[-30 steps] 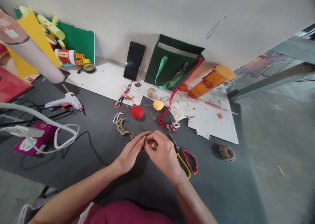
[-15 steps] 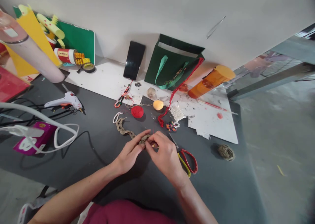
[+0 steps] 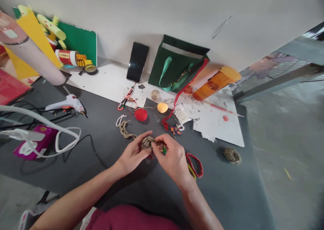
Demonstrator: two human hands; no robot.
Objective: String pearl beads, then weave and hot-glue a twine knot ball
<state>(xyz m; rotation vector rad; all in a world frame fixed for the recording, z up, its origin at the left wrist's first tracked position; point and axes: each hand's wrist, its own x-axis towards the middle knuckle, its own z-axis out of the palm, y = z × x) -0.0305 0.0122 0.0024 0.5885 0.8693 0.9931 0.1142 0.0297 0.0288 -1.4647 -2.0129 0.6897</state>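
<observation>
A rolled grey-brown crocheted piece (image 3: 148,142) is between my hands. My left hand (image 3: 132,155) has its fingers and thumb around its left side. The fingertips of my right hand (image 3: 170,155) pinch at its right edge, with small green and yellow bits beside them. A scalloped strip (image 3: 124,130) of the same colour runs over the table from beyond my left hand. Red and yellow handled scissors (image 3: 196,165) lie by my right hand, their blades hidden. A similar rolled piece (image 3: 232,155) rests farther right.
Behind my hands are a red yarn ball (image 3: 141,114), a yellow ball (image 3: 162,107), beads (image 3: 182,115) and a red braided cord (image 3: 176,100). A phone (image 3: 138,62) and green bag (image 3: 177,64) lean at the wall. A glue gun (image 3: 66,104) and cables lie left.
The crocheted piece between my hands now shows its round, coiled face, and less of the strip stretches towards it. My right hand has shifted slightly right, and green and yellow bits show beside it.
</observation>
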